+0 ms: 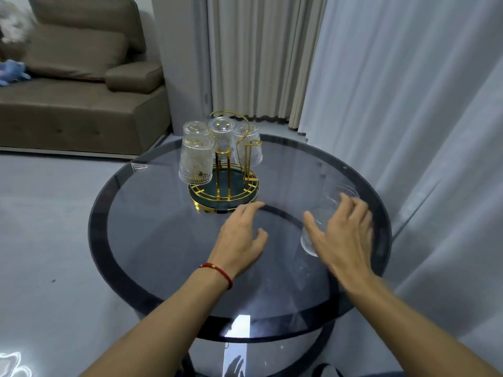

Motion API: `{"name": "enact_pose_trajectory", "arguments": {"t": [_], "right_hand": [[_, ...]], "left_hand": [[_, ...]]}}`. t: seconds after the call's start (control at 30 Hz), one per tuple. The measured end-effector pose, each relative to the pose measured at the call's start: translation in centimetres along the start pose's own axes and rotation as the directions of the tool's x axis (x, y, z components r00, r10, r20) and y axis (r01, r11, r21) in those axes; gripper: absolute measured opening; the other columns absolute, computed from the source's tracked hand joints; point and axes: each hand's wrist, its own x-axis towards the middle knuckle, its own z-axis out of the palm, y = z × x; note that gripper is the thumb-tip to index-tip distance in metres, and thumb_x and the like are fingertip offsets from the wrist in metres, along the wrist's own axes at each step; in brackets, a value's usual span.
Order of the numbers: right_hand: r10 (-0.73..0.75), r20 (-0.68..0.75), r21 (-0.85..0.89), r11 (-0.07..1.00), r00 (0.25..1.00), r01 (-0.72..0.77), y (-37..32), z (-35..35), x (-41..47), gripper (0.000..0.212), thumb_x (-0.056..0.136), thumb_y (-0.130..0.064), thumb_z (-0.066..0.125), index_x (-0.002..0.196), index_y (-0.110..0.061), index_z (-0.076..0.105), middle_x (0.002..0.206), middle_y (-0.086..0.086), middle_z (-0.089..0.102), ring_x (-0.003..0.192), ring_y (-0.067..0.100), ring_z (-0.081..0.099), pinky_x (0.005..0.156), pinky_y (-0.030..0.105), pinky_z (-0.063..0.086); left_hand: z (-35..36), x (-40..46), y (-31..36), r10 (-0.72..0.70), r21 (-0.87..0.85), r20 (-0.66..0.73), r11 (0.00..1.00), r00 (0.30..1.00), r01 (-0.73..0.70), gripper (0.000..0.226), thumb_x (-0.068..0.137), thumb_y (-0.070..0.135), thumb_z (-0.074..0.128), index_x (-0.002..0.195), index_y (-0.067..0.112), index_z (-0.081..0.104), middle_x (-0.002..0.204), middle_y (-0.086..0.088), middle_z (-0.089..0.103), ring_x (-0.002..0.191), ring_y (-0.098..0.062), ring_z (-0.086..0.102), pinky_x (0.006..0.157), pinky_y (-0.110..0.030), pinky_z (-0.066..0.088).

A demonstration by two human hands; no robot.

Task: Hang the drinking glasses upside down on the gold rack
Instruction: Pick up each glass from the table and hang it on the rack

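The gold rack [223, 186] stands on a round dark base at the far middle of the glass table [168, 240]. Several ribbed clear glasses hang upside down on it, the nearest one [195, 161] at its left. One free gold prong [251, 156] shows on the right. Two more glasses stand on the table at the right: the near one [313, 229] partly behind my right hand [344, 235], the far one [337, 193] just beyond my fingertips. My right hand is spread open over the near glass, blurred. My left hand [241, 238] hovers open in front of the rack.
White curtains [408, 104] hang close behind and to the right of the table. A brown sofa [81, 91] stands at the back left on a pale floor.
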Motion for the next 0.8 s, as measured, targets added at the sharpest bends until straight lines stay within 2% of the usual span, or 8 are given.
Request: {"name": "enact_pose_trajectory", "arguments": {"t": [0.1, 0.3, 0.37, 0.43, 0.53, 0.63, 0.7, 0.8], "right_hand": [[0.137, 0.157, 0.261, 0.95, 0.978, -0.174, 0.9, 0.5, -0.5, 0.106, 0.086, -0.065, 0.064, 0.16, -0.008, 0.013, 0.157, 0.019, 0.034, 0.138, 0.04, 0.044, 0.104, 0.048, 0.043], [0.199, 0.104, 0.436, 0.871, 0.974, -0.225, 1.4, 1.0, -0.8, 0.093, 0.077, -0.051, 0.081, 0.148, -0.013, 0.034, 0.146, 0.009, 0.054, 0.128, 0.032, 0.057, 0.101, 0.04, 0.047], [0.107, 0.072, 0.431, 0.893, 0.992, -0.127, 1.4, 0.7, -1.0, 0.09, 0.074, -0.05, 0.084, 0.145, -0.016, 0.04, 0.141, 0.007, 0.057, 0.125, 0.028, 0.058, 0.1, 0.038, 0.048], [-0.083, 0.039, 0.367, 0.928, 0.996, 0.063, 1.0, 0.4, -1.2, 0.086, 0.073, -0.054, 0.082, 0.142, -0.019, 0.046, 0.134, 0.003, 0.061, 0.121, 0.024, 0.059, 0.1, 0.04, 0.049], [-0.324, 0.028, 0.261, 0.916, 0.946, 0.306, -0.4, 0.6, -1.7, 0.087, 0.07, -0.057, 0.072, 0.142, -0.015, 0.05, 0.127, 0.006, 0.063, 0.115, 0.026, 0.06, 0.097, 0.046, 0.05], [-0.5, 0.042, 0.169, 0.857, 0.865, 0.487, -1.7, 1.3, -1.9, 0.091, 0.065, -0.044, 0.082, 0.145, -0.014, 0.05, 0.128, 0.007, 0.062, 0.112, 0.026, 0.058, 0.094, 0.047, 0.051], [-0.566, 0.063, 0.223, 0.811, 0.822, 0.542, -2.4, 1.6, -1.5, 0.091, 0.07, -0.041, 0.084, 0.149, -0.014, 0.048, 0.132, 0.007, 0.06, 0.117, 0.026, 0.055, 0.097, 0.045, 0.049], [-0.542, 0.118, 0.462, 0.771, 0.832, 0.437, -2.9, 1.6, -0.4, 0.09, 0.08, -0.052, 0.076, 0.155, -0.017, 0.041, 0.145, 0.003, 0.049, 0.131, 0.018, 0.045, 0.11, 0.034, 0.038]], "left_hand": [[0.0, -0.2, 1.2, -0.051, -0.085, -0.015, 0.995, 0.999, 0.049, 0.046, 0.088, 0.013, 0.063, 0.133, 0.019, 0.056, 0.119, 0.0, 0.063, 0.099, -0.014, 0.06, 0.089, -0.039, 0.055], [0.5, -0.2, 3.1, -0.142, -0.236, 0.058, 0.96, 0.988, 0.151, 0.035, 0.092, 0.022, 0.066, 0.126, 0.024, 0.06, 0.117, 0.002, 0.065, 0.098, -0.004, 0.062, 0.083, -0.025, 0.056], [0.3, 0.0, 3.6, -0.188, -0.333, 0.14, 0.916, 0.972, 0.225, 0.039, 0.092, 0.032, 0.068, 0.129, 0.029, 0.057, 0.122, 0.003, 0.063, 0.102, -0.007, 0.063, 0.086, -0.032, 0.059], [0.2, 0.2, 3.8, -0.226, -0.441, 0.249, 0.839, 0.942, 0.318, 0.047, 0.089, 0.041, 0.072, 0.131, 0.034, 0.053, 0.126, 0.003, 0.058, 0.109, -0.014, 0.063, 0.086, -0.043, 0.062], [0.0, 0.4, 3.6, -0.222, -0.56, 0.344, 0.731, 0.912, 0.389, 0.062, 0.081, 0.043, 0.079, 0.135, 0.034, 0.049, 0.125, 0.003, 0.057, 0.111, -0.013, 0.063, 0.082, -0.041, 0.063], [-0.2, 0.5, 3.3, -0.222, -0.474, 0.266, 0.817, 0.938, 0.328, 0.064, 0.072, 0.044, 0.083, 0.128, 0.035, 0.052, 0.119, 0.006, 0.064, 0.107, -0.005, 0.063, 0.09, -0.035, 0.058], [-0.6, 0.6, 3.1, -0.274, -0.502, 0.165, 0.803, 0.948, 0.319, 0.062, 0.067, 0.041, 0.084, 0.121, 0.03, 0.057, 0.113, 0.002, 0.068, 0.106, -0.011, 0.065, 0.091, -0.042, 0.059], [-1.6, 1.0, 2.8, -0.43, -0.708, 0.132, 0.59, 0.893, 0.389, 0.053, 0.068, 0.031, 0.082, 0.114, 0.02, 0.059, 0.115, -0.015, 0.067, 0.106, -0.028, 0.068, 0.074, -0.046, 0.063]]}}
